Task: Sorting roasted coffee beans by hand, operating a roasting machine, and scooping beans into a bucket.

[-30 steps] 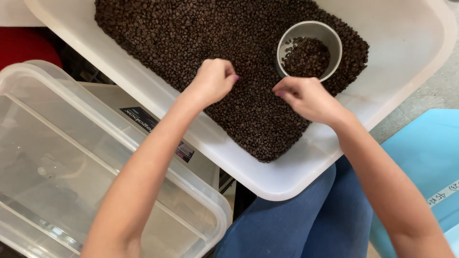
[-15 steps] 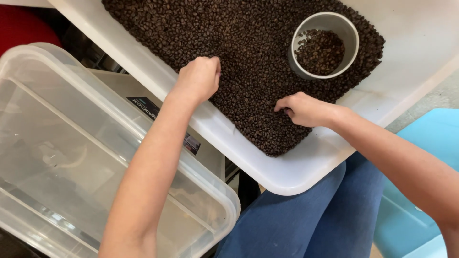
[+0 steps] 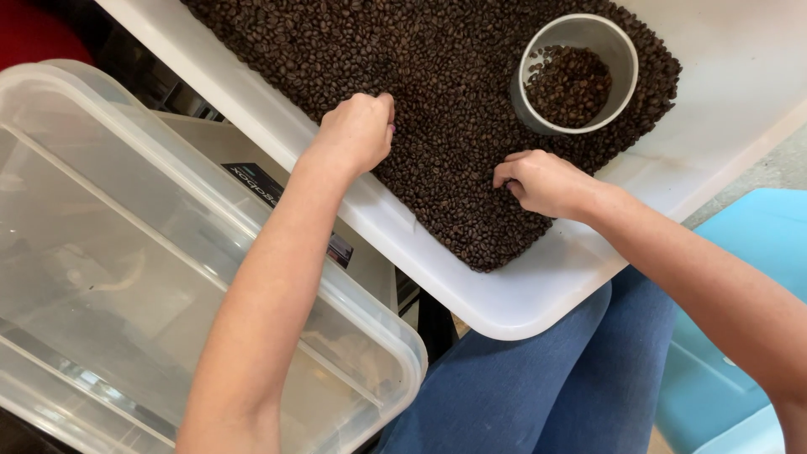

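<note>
A shallow white tray [image 3: 714, 126] rests over my lap with a thick layer of dark coffee beans [image 3: 437, 67] spread in it. A grey round cup [image 3: 576, 76], partly filled with beans, stands among them at the right. My left hand [image 3: 357, 130] lies as a loose fist on the beans near the tray's near-left rim. My right hand [image 3: 542, 181] rests on the beans just below the cup, with its fingers curled under and the fingertips pressed into the layer. Whether either hand holds beans inside is hidden.
A large clear plastic box [image 3: 126, 277] with a lid stands at the left, below the tray. My legs in blue jeans [image 3: 555, 378] are under the tray. A light blue seat [image 3: 756, 252] is at the right.
My right hand moved from beside the cup down toward the tray's near edge. My left hand shifted slightly left along the rim. The view has moved in closer.
</note>
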